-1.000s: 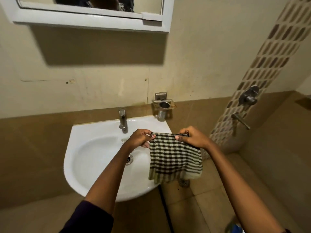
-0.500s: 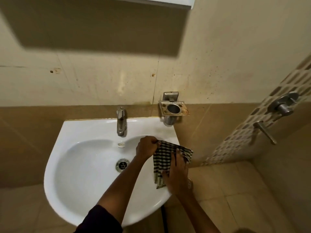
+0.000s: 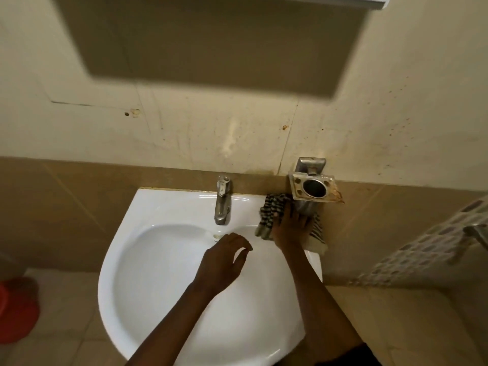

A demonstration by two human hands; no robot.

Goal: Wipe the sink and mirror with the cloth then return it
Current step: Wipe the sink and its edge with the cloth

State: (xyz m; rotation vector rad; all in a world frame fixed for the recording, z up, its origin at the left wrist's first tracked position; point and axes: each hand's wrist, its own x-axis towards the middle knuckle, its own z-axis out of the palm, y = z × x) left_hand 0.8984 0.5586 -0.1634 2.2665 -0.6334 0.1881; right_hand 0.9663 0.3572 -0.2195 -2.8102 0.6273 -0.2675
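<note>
The checked black-and-white cloth [image 3: 272,212] lies bunched on the back right rim of the white sink [image 3: 163,265], just under the metal holder. My right hand [image 3: 290,225] presses flat on the cloth, fingers spread over it. My left hand [image 3: 224,260] hovers over the basin near the overflow hole, fingers loosely curled and holding nothing. Only the white lower edge of the mirror frame [image 3: 369,0] shows at the top of the view.
A steel tap [image 3: 222,204] stands at the back middle of the sink. A metal tumbler holder [image 3: 313,184] juts from the wall above the cloth. A red bucket [image 3: 15,310] sits on the floor at left. A shower tap [image 3: 478,233] is at the right edge.
The cloth went from hanging between both hands to lying on the sink's back right rim. My left hand let go and moved over the basin. The view tilted down; the mirror left the frame.
</note>
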